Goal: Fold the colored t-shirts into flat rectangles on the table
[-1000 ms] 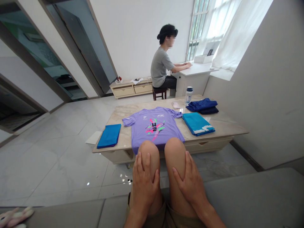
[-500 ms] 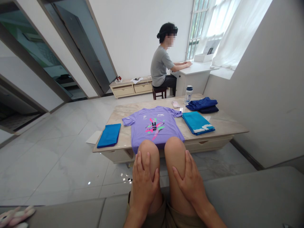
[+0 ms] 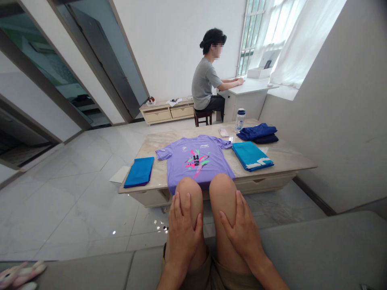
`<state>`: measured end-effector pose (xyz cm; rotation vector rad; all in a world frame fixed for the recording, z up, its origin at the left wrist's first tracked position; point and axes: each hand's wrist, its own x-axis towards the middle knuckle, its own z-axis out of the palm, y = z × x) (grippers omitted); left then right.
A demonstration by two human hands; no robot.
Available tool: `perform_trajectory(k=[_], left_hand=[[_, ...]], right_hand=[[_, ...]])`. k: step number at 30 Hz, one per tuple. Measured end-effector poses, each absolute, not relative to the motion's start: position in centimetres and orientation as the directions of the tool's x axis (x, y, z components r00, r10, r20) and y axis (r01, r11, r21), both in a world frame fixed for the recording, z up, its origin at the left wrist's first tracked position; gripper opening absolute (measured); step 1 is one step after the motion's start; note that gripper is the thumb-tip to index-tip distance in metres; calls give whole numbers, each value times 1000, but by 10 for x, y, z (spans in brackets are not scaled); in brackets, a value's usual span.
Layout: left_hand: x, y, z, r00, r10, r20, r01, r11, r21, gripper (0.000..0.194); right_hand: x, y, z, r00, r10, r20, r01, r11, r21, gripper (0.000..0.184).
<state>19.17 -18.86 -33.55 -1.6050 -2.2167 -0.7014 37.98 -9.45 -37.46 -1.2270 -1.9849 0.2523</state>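
Note:
My left hand (image 3: 184, 227) lies on my left leg just below the knee, fingers spread and holding nothing. On the other leg rests my right hand (image 3: 242, 227), likewise open. Beyond my knees a purple T-shirt (image 3: 178, 169) with a pink, green and black print is spread flat on the coffee table (image 3: 287, 159), its lower edge hanging over the front and partly hidden by my knees. A folded blue cloth (image 3: 139, 172) lies left of the shirt. To its right sits a folded turquoise cloth (image 3: 250, 155) with a white pattern, and behind that a dark blue folded garment (image 3: 258, 132).
A clear bottle (image 3: 240, 120) with a blue lid stands at the table's back. Farther off, a person (image 3: 204, 82) in a grey top sits on a stool at a white desk (image 3: 250, 86). A low cabinet (image 3: 160, 116) stands along the wall. I sit on a grey sofa (image 3: 326, 249).

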Motion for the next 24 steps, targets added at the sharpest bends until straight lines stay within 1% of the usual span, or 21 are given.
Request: perform_trajectory(k=[14, 24], left_hand=[[192, -187, -334, -326, 785, 526, 944, 243, 223, 82], [192, -188, -335, -326, 786, 525, 945, 249, 214, 81]], right_hand=[[380, -95, -374, -239, 831, 502, 664, 517, -541, 92], [380, -95, -374, -237, 828, 508, 665, 520, -536, 91]])
